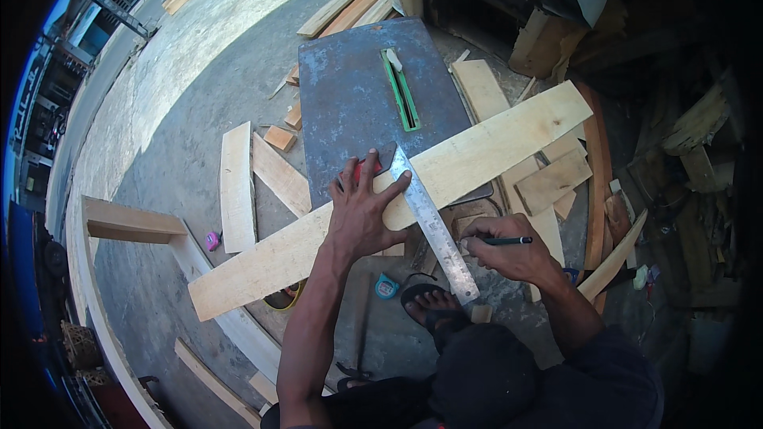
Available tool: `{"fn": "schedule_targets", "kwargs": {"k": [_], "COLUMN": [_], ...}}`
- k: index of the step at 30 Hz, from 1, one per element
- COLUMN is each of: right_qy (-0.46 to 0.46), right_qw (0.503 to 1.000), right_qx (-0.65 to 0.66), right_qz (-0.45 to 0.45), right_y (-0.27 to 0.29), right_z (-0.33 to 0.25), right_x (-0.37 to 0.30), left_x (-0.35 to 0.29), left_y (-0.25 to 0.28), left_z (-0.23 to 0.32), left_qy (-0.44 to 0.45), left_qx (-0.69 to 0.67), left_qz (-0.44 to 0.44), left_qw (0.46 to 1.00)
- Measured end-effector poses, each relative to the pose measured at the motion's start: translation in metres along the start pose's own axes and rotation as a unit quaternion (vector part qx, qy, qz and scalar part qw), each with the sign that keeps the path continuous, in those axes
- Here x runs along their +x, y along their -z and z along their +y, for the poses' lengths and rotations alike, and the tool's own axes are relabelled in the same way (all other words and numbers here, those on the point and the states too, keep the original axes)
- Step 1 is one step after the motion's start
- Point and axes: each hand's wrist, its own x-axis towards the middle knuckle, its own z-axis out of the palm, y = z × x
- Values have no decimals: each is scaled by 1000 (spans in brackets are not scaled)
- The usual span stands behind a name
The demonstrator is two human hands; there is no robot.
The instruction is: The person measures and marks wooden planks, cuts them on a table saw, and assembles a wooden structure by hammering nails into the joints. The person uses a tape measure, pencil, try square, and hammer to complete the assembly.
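Observation:
A long pale wooden board (509, 131) lies slantwise across the near part of a dark metal saw table (342, 71), its left end overhanging. My left hand (362, 210) presses a try square to the board, fingers around its dark and red handle and thumb at the blade. The square's silver blade (435, 226) crosses the board and sticks out past its near edge. To the right of the blade, my right hand (509, 253) holds a dark pencil (505, 241), just off the board's near edge. Its writing tip is hidden by my fingers.
A green slotted insert (403, 99) is set in the table top. Wood offcuts (556, 179) lie right of the table. On the floor are a blue tape measure (387, 286), a pink one (212, 241) and, at left, a wooden frame (135, 218). My sandalled foot (429, 302) is below the blade.

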Motion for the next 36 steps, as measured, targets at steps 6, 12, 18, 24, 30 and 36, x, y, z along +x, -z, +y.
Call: {"fn": "schedule_targets", "kwargs": {"k": [6,12,18,24,30,36], "right_qy": [-68,-139,-226,-370,108,113], "right_qw": [979,949,945,834,936,905], "right_qx": [193,206,-78,-342,-174,-349], "right_qz": [23,194,222,-227,288,217], "right_y": [-76,-52,-58,-4,70,76], "right_z": [20,99,221,206,105,65], "right_x": [-15,-74,-226,-204,-13,137], "left_x": [-3,-43,-48,-13,20,30], "left_y": [-5,6,5,10,10,19], "left_z": [0,-33,-56,-74,-88,-85], "left_qy": [-13,60,283,231,218,297], "left_qx": [11,33,-37,0,6,45], "left_qz": [3,72,79,152,139,52], "left_qw": [1000,995,955,961,966,952]}}
